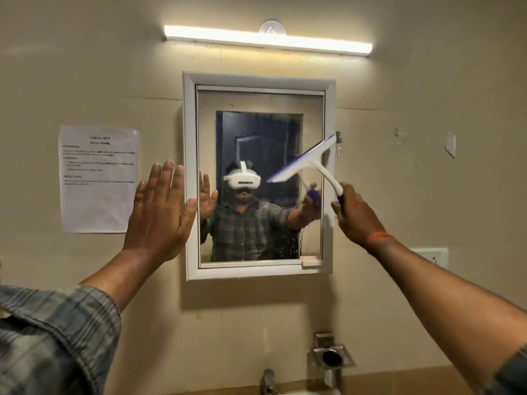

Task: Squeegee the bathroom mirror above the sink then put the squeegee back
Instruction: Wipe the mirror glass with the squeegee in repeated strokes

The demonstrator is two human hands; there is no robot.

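A mirror point(256, 132) in a white frame point(189, 172) hangs on the beige wall. My right hand point(358, 216) grips the purple end of a white squeegee point(306, 162) by its handle. The blade is tilted, its upper end at the frame's right edge, its lower end over the glass near the mirror's right side. My left hand point(161, 212) is raised flat with fingers apart, palm toward the wall by the frame's left edge; I cannot tell if it touches. Water spots show on the lower part of the glass.
A printed paper sheet point(98, 178) is taped to the wall left of the mirror. A tube light point(268, 39) glows above. A metal holder point(332, 356) and a tap point(268, 380) sit below. A small hook point(338, 138) is by the frame's right side, a white socket point(430, 256) farther right.
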